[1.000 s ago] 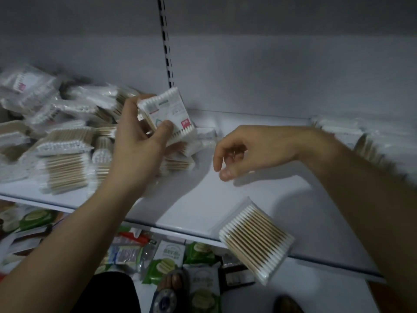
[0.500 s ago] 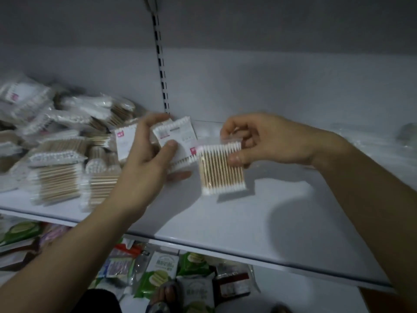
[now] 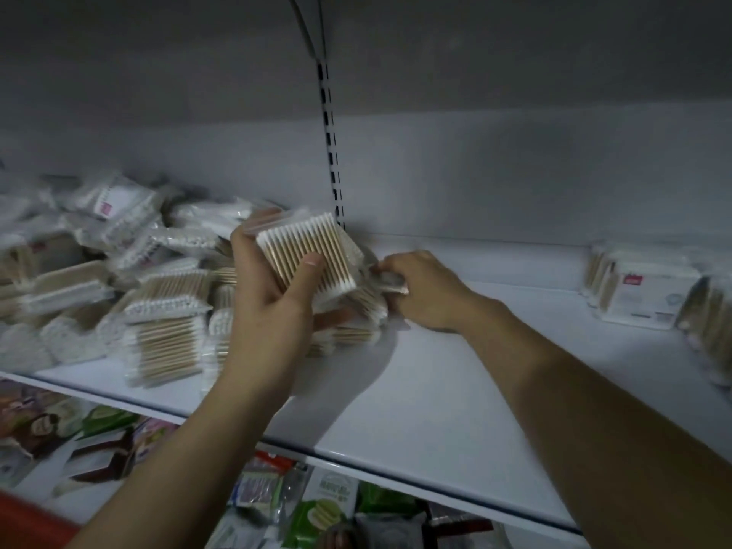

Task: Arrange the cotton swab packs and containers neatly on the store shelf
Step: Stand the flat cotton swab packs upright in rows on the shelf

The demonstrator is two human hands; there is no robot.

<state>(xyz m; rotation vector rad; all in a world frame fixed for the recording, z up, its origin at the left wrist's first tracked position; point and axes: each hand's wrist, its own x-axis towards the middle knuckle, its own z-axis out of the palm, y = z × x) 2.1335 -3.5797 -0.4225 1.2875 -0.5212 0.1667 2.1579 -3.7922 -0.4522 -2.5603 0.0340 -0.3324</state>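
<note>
My left hand [image 3: 273, 295] grips a small stack of clear cotton swab packs [image 3: 307, 257] with wooden sticks and white tips, thumb across the top pack. My right hand [image 3: 426, 289] reaches left and pinches the edge of another swab pack [image 3: 386, 281] at the right side of the loose pile [image 3: 150, 295]. That pile of several swab packs covers the left part of the white shelf [image 3: 455, 386]. A neat row of labelled packs [image 3: 637, 291] stands upright at the right end.
A slotted upright rail [image 3: 330, 152] runs up the grey back wall behind my hands. Below the shelf's front edge [image 3: 416, 477] lie green and mixed packets [image 3: 325, 513] on a lower level. The upper shelf overhangs darkly.
The pack my right hand held went onto the stack in my left hand. My right hand then moved down to the pile and took hold of another pack. The view shifted left.
</note>
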